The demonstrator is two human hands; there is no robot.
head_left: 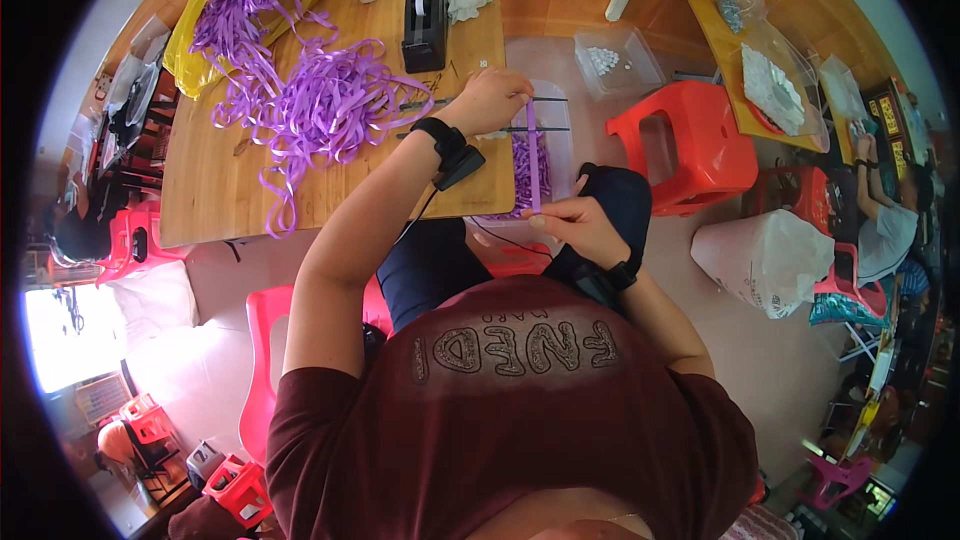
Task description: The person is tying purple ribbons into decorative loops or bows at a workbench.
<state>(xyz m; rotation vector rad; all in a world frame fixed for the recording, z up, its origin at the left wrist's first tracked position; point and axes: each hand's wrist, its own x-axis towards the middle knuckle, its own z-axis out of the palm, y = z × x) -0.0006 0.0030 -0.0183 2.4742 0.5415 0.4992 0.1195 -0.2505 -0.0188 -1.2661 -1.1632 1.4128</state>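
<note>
My left hand (495, 98) is closed at the edge of the wooden table (220, 190), gripping two thin dark rods (545, 114) that stick out to the right. A purple ribbon strip (533, 165) runs from the rods down to my right hand (580, 225), which pinches its lower end above my lap. Below the rods sits a clear plastic bin (560, 155) holding purple ribbon pieces. Both wrists wear black bands.
A heap of loose purple ribbon (320, 105) and a yellow bag (195, 40) lie on the table, with a black tape dispenser (425, 25). An orange stool (680, 145), a clear box (615, 60), a white sack (765, 260) and another person (885, 210) are on the right.
</note>
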